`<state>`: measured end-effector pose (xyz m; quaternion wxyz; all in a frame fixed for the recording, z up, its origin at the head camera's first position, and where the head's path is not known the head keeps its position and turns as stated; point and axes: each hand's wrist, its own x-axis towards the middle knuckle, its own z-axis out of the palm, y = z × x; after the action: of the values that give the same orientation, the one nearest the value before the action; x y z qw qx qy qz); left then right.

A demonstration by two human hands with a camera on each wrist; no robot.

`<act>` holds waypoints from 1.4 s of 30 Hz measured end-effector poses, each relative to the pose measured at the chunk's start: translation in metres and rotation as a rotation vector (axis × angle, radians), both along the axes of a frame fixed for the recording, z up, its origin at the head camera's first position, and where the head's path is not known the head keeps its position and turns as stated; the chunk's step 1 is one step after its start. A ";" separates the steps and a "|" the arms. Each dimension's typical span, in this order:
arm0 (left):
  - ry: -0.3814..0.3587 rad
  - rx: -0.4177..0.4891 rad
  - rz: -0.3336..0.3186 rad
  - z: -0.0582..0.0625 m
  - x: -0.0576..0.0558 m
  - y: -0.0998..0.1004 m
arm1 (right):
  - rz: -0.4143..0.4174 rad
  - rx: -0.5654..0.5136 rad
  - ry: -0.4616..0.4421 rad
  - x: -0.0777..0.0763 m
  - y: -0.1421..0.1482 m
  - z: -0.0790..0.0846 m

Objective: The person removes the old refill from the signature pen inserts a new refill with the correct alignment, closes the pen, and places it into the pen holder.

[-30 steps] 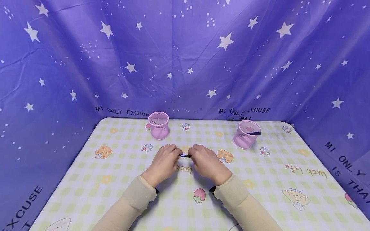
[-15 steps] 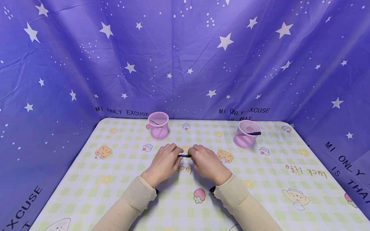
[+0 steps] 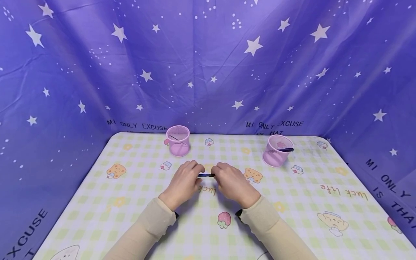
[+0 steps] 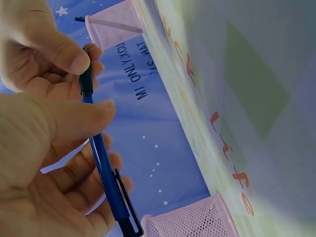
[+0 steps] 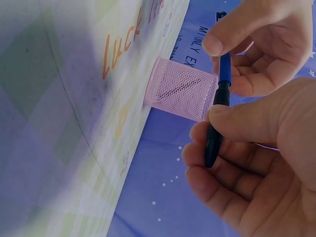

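A pen with a blue barrel [image 4: 106, 173], a black clip and a black ribbed grip is held level between both hands, over the middle of the table. My left hand [image 3: 183, 182] holds the blue barrel between thumb and fingers. At the black tip end, my right hand [image 3: 232, 182] pinches the grip, its thumb [image 5: 232, 121] lying on top and its fingers curled beneath. A short blue stretch of the pen [image 3: 205, 175] shows between the hands in the head view.
Toward the back left stands a pink mesh pen cup [image 3: 180, 148] with a thin dark stick inside. Another pink mesh cup [image 3: 273, 159], back right, holds a dark pen [image 3: 286, 150] leaning over its rim. A checked cloth [image 3: 130, 202] covers the table; starry purple curtains [image 3: 208, 72] surround it.
The left hand's fingers have shifted slightly left along the pen, so more of the blue barrel shows between the hands. The right hand and the cups stay in place.
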<state>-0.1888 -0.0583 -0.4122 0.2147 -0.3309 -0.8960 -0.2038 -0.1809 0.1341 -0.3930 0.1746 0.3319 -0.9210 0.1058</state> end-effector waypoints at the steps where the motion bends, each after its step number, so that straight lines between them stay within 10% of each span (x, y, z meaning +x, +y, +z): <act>1: 0.003 0.003 -0.001 0.000 0.000 0.000 | 0.000 0.001 0.000 0.000 0.000 0.000; 42: -0.005 -0.040 0.029 0.003 0.000 -0.003 | -0.034 0.015 -0.016 -0.001 0.000 0.001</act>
<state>-0.1888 -0.0611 -0.4090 0.2088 -0.3214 -0.9052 -0.1834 -0.1816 0.1345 -0.3924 0.1663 0.3168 -0.9286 0.0988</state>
